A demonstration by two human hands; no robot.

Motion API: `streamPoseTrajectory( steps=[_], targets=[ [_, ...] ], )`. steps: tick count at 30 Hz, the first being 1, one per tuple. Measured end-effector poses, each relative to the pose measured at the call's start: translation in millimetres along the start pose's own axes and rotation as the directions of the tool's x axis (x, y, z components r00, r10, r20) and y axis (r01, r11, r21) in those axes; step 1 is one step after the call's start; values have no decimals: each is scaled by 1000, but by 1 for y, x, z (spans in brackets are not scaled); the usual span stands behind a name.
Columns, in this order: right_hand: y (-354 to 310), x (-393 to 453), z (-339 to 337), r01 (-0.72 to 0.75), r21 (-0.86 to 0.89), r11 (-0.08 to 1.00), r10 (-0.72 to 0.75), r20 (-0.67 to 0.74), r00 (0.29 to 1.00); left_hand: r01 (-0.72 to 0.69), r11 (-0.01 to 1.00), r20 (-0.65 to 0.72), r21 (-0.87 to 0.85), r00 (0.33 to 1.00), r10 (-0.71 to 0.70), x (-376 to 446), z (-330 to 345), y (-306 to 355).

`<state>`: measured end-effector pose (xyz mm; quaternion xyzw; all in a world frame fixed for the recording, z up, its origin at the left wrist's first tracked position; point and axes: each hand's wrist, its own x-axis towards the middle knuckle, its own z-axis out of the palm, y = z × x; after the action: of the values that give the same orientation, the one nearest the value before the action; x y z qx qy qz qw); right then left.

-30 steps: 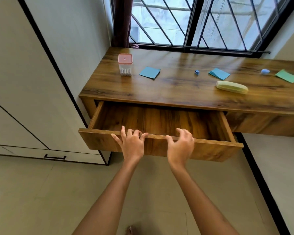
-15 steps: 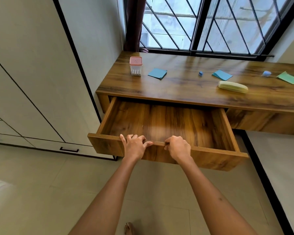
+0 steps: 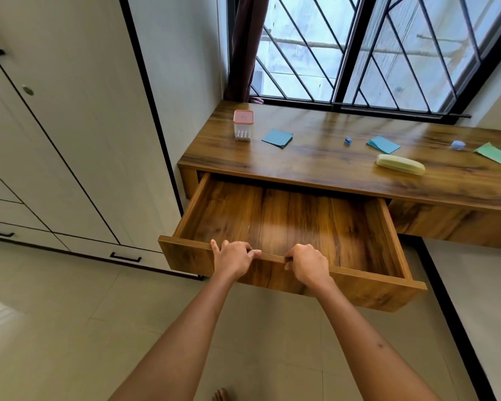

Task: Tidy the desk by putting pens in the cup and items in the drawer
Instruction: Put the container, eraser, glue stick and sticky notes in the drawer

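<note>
A wooden desk (image 3: 315, 160) is set under a barred window (image 3: 359, 50), with a white wardrobe (image 3: 55, 125) standing to its left. Beneath the desktop, a wide drawer (image 3: 388, 247) is pulled well out, and its wooden floor is seen bare. The drawer's front edge is gripped by both hands: the left hand (image 3: 233, 260) is curled over the rim with the fingers hooked inside and the thumb along the top, and the right hand (image 3: 308, 264) is closed over the same rim just beside it. On the desktop, a pale yellow case (image 3: 400, 164) is laid near the front edge. A pink-lidded clear container (image 3: 243, 125) is stood at the far left corner. Two blue paper pads (image 3: 277, 138) (image 3: 383, 144) and a green pad (image 3: 494, 152) are spread along the top. A small blue object (image 3: 348, 140) and a pale blue one (image 3: 457, 145) are left between the pads.
</note>
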<state>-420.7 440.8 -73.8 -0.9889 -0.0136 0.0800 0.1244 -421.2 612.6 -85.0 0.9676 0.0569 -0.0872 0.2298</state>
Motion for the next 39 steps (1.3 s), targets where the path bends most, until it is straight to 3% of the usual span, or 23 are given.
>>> streamPoseTrajectory(
  steps=[3, 6, 11, 16, 22, 32, 39],
  targets=[
    [-1, 11, -8, -25, 169, 985, 13, 75, 997, 8, 999, -38, -43, 999, -10, 8, -3, -1],
    [-14, 25, -23, 16, 368, 930, -11, -17, 1000, -21, 999, -151, -37, 988, 16, 24, -9, -1],
    [-44, 74, -51, 137, 401, 906, -61, -196, 979, -85, 991, -253, -102, 966, 57, 68, -35, 5],
    [-77, 145, -65, 139, 438, 888, -40, -227, 973, -59, 967, -213, -248, 977, 5, 138, -68, 17],
    [-117, 255, -80, 77, 529, 845, 56, -231, 971, -87, 912, -271, -400, 962, -27, 247, -113, 21],
    [-160, 411, -97, -89, 899, 428, 370, -84, 925, 5, 724, -250, -690, 937, -245, 386, -152, 19],
    [-161, 457, -98, -177, 896, 408, 412, -8, 911, 23, 587, -193, -809, 933, -303, 435, -158, 25]
  ],
)
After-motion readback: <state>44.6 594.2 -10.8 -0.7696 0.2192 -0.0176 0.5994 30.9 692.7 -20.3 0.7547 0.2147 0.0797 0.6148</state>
